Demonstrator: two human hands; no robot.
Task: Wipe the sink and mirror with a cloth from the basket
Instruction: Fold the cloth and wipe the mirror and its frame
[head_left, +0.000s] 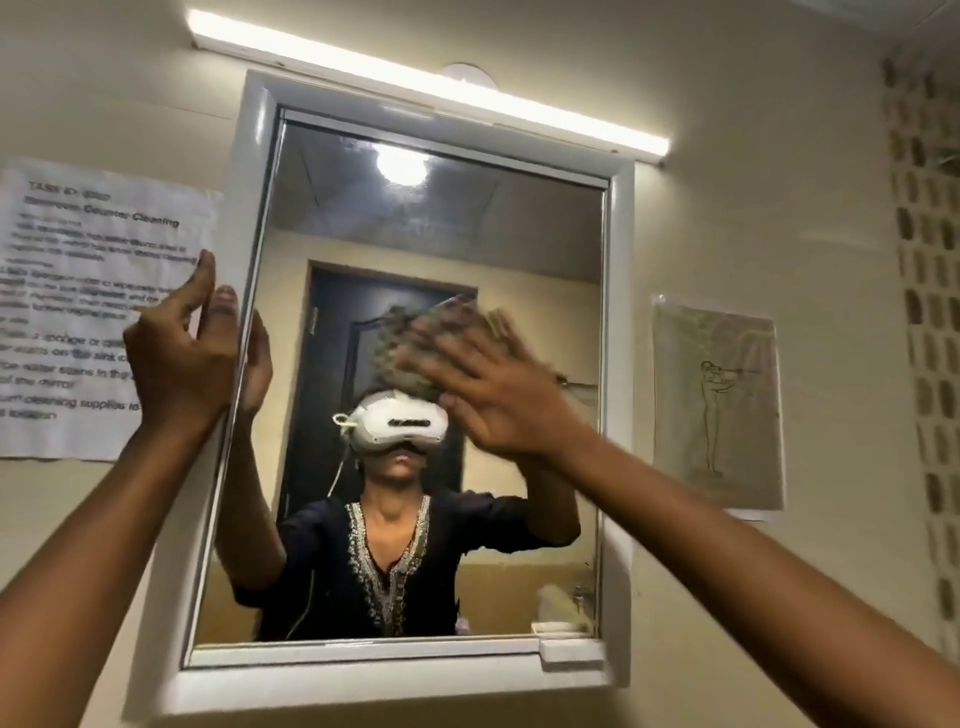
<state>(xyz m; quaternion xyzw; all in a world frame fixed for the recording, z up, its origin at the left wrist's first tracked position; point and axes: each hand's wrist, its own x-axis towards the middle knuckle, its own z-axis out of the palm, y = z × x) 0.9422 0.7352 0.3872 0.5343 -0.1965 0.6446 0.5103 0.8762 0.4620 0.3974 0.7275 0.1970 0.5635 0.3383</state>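
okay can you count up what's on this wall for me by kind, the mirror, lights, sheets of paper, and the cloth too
Mirror: 1, white-framed
Tube light above the mirror: 1
Paper sheets: 2, a printed sheet to the mirror's left, a drawing to its right
Cloth: 1, pressed to the glass under the right hand
Total: 5

Your main light is the tube lamp (431, 83) above the mirror (415, 389), blown out to white; a round ceiling light glares in the glass, hazing its upper part. The walls sit in dim, warm yellow. Your right hand (498, 384) and cloth (415, 348) smear with motion blur. Wide-angle distortion bends the mirror frame, and the poster (98, 312) text is soft.
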